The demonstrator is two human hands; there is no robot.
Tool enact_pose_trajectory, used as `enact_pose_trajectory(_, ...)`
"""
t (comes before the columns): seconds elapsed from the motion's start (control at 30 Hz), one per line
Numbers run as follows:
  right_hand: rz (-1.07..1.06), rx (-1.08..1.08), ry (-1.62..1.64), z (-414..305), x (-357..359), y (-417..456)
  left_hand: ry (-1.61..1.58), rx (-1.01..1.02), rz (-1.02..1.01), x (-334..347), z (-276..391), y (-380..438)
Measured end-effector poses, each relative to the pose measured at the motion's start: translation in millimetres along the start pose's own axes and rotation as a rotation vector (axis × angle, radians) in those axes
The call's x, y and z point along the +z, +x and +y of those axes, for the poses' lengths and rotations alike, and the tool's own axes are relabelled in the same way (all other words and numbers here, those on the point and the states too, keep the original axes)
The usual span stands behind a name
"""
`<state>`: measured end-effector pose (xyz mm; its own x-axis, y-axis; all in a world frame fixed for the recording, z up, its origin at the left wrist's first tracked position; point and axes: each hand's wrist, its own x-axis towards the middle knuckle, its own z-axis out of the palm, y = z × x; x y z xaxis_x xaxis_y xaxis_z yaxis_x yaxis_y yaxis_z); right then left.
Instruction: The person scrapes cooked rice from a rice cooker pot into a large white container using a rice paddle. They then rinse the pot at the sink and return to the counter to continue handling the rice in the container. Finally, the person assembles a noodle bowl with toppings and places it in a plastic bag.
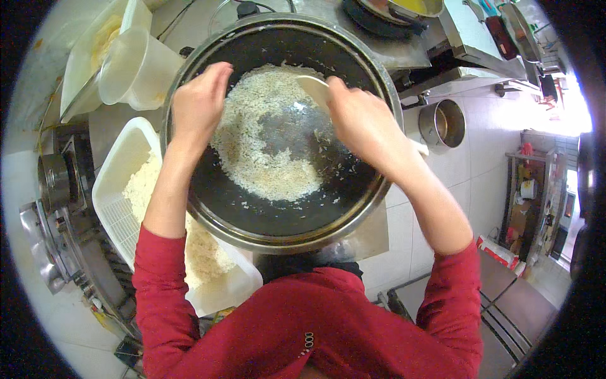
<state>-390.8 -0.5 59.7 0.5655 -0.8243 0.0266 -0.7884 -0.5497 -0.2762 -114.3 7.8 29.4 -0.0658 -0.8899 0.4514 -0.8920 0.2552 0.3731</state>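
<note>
In front of me is a large round pot [284, 222] with a dark inside and a metal rim. White cooked rice [255, 128] lies in a ring-like heap in it, and the pot bottom shows at the middle right. My right hand [362, 125] grips a pale flat paddle [313, 89], its blade over the rice's upper right edge. A white end [419, 147] sticks out beyond my right wrist; whether it belongs to the paddle I cannot tell. My left hand [201, 102] is over the pot's left side with fingers curled; whether it holds anything is hidden.
A white perforated basket [111, 194] with more rice [208, 258] sits below left. A translucent plastic bucket [128, 71] and a pale bin [78, 90] stand at upper left. A metal pot [442, 124] is on the tiled floor to the right. Pans [383, 21] rest at the top.
</note>
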Motion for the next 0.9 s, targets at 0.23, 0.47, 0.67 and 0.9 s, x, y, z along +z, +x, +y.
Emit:
enact_pose_trajectory(0.23,-0.382,0.097,-0.443,1.2,80.0,131.8,0.152,-0.308,0.079,-45.2,-72.2,-41.0)
enact_pose_trajectory(0.47,-0.352,0.49,-0.564,-100.2,193.6,186.9,-0.229,-0.524,-0.088,-30.8,-90.8,-58.3)
enact_pose_trajectory(0.67,-0.416,-0.228,-0.277,-172.4,197.1,116.6,-0.18,-0.528,-0.089,-29.5,-98.7,-66.7)
enact_pose_trajectory(0.9,0.217,0.162,0.016,-52.0,70.3,105.2,-0.204,-0.502,-0.085,-31.1,-88.4,-58.3)
